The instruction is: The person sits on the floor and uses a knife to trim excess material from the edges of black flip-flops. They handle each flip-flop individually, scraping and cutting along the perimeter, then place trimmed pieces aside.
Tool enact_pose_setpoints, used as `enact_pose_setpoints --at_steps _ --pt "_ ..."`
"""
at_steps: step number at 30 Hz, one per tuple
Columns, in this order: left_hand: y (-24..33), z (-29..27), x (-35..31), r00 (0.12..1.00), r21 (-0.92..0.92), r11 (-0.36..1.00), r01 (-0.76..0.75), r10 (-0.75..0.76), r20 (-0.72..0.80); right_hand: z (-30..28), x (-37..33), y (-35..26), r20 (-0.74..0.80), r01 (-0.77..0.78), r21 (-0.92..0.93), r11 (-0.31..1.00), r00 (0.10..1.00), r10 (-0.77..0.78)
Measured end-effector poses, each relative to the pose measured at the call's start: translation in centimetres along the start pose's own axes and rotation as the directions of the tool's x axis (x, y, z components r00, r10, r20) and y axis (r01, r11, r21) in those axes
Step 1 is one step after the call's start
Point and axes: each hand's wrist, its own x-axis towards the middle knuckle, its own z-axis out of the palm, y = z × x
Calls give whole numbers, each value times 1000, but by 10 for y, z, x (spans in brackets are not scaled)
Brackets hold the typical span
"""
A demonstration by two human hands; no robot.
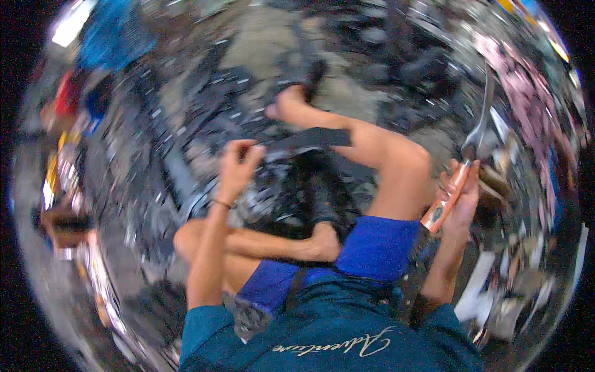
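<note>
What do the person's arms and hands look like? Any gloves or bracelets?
The left hand and right hand have no gloves. Short dark teal sleeves leave the forearms bare. A thin dark band circles the left wrist; I see none on the right, but the picture is blurry.

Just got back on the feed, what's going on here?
Someone is sitting on the ground, legs bent, among a wide scatter of dark scraps. The right hand grips the orange handle of a tool, its curved metal end pointing up and away from the body. The left hand is raised, fingers curled, right next to a dark flat strip; the picture is too blurred to tell whether it holds it. The tool and the strip are well apart.
</note>
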Motion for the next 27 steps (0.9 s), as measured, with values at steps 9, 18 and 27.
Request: enact_pose_setpoints --at_steps 9,18,27 --pt "-226 -51 191 997 736 673 -67 76 21 -198 -99 68 -752 -332 -513 791 618 -228" --pt "-326 -100 302 928 644 740 -194 -75 365 -235 -167 80 -612 -413 -781 468 654 -445" --pt "-78 -144 182 939 578 816 1 198 -281 -221 -57 32 34 -214 -914 -345 806 -592"
